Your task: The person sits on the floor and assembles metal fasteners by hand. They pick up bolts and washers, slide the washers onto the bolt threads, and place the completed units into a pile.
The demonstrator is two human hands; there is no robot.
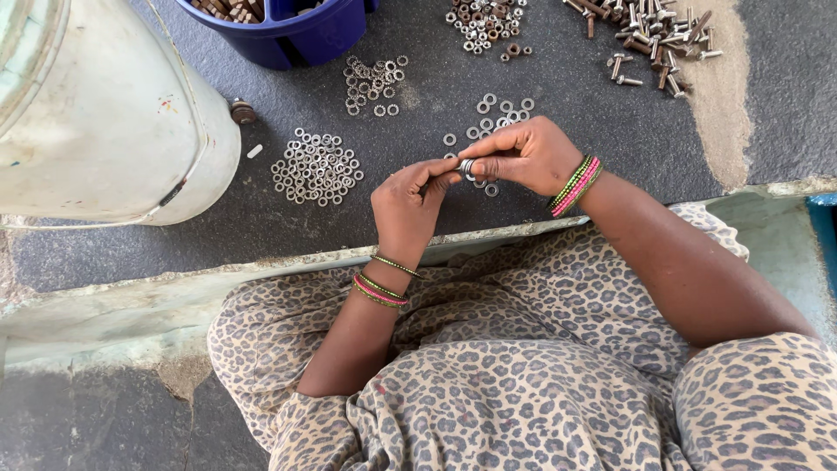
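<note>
Dark grey stone makes up the worktop [261, 209], with a worn pale edge running along the near side. Just above it, a small stack of metal washers [468, 167] is pinched between both hands at their fingertips. The right hand [527, 155] has its grip pressed together on the stack from the right, thumb and fingers curled over it. The left hand [408, 202] meets it from the left, its fingertips closed on the same stack. Both wrists carry green and pink bangles.

Directly under and behind the hands lies a loose scatter of washers [499, 112]. To the left sits a denser heap of washers [316, 167], and farther back a smaller group [373, 84]. At the far edge there is a pile of nuts [485, 21] and, to the right, a pile of bolts [649, 35] beside a streak of sandy dust. A blue tub [288, 35] stands at the top, and a large white bucket [105, 122] fills the left. Leopard-print cloth covers the person's lap.
</note>
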